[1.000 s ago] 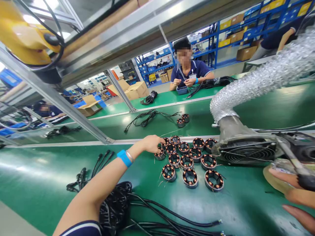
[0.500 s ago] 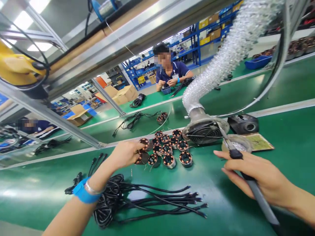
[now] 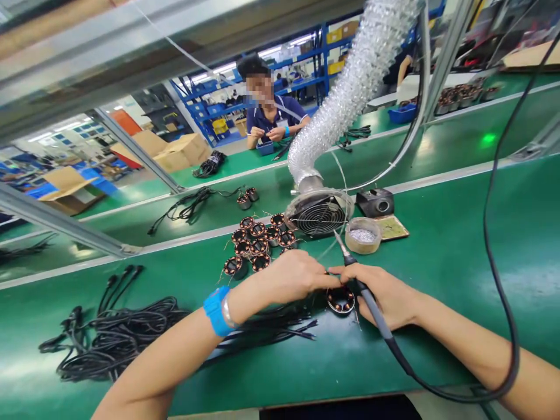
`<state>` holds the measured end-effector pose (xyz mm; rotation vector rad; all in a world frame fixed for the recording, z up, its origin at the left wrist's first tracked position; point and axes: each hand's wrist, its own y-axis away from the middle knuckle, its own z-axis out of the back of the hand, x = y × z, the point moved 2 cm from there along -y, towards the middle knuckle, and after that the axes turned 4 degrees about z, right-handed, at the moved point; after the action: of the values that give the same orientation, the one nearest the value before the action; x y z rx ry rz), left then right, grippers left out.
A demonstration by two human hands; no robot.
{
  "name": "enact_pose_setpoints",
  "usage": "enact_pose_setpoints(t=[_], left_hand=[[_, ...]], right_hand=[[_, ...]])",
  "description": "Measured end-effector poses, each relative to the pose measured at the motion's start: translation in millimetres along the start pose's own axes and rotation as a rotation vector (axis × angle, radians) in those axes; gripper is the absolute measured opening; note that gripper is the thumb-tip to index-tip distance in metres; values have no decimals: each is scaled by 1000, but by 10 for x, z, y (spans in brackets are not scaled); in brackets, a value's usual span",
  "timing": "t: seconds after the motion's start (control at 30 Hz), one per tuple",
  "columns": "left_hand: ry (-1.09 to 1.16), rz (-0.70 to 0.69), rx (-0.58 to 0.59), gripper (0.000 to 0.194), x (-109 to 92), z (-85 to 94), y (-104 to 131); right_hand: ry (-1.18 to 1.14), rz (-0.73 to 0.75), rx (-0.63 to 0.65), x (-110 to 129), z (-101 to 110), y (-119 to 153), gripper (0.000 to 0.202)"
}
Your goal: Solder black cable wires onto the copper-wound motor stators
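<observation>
My right hand (image 3: 389,294) is closed around a soldering iron (image 3: 371,306), whose bare metal tip points up and left toward the round fan. My left hand (image 3: 291,277), with a blue band at the wrist, reaches across to a copper-wound motor stator (image 3: 341,302). Its bent fingers are on the stator's far rim, partly hiding it, and meet the fingertips of my right hand. The stator is low over the green bench, right beside the iron's handle. Several more stators (image 3: 258,245) stand grouped behind my left hand, with thin wire ends sticking out.
A fan (image 3: 321,216) on a silver duct (image 3: 336,99) stands behind my hands. Beside it are a round tub (image 3: 363,236) of shiny bits, a flat pad (image 3: 394,227) and a black holder (image 3: 375,202). Black cables (image 3: 126,338) lie left. A person (image 3: 275,119) sits opposite.
My left hand has moved right from the stator group to beside my right hand, where a single stator now is. My right hand still holds the iron. The view has turned right.
</observation>
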<state>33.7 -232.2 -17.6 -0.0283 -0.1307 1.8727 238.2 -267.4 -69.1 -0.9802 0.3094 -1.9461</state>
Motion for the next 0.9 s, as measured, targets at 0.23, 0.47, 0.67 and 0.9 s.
enact_pose_setpoints(t=[0.23, 0.47, 0.67, 0.9], left_hand=[[552, 829, 20, 22, -287, -47, 539], [984, 959, -86, 40, -348, -382, 633], [1028, 1055, -179, 28, -320, -408, 640], [1483, 1126, -122, 14, -244, -410, 557]], right_hand=[[-39, -23, 85, 79, -73, 7, 41], [70, 16, -62, 150, -316, 30, 42], [88, 49, -89, 192, -407, -1, 36], [117, -6, -140, 229, -564, 2, 28]])
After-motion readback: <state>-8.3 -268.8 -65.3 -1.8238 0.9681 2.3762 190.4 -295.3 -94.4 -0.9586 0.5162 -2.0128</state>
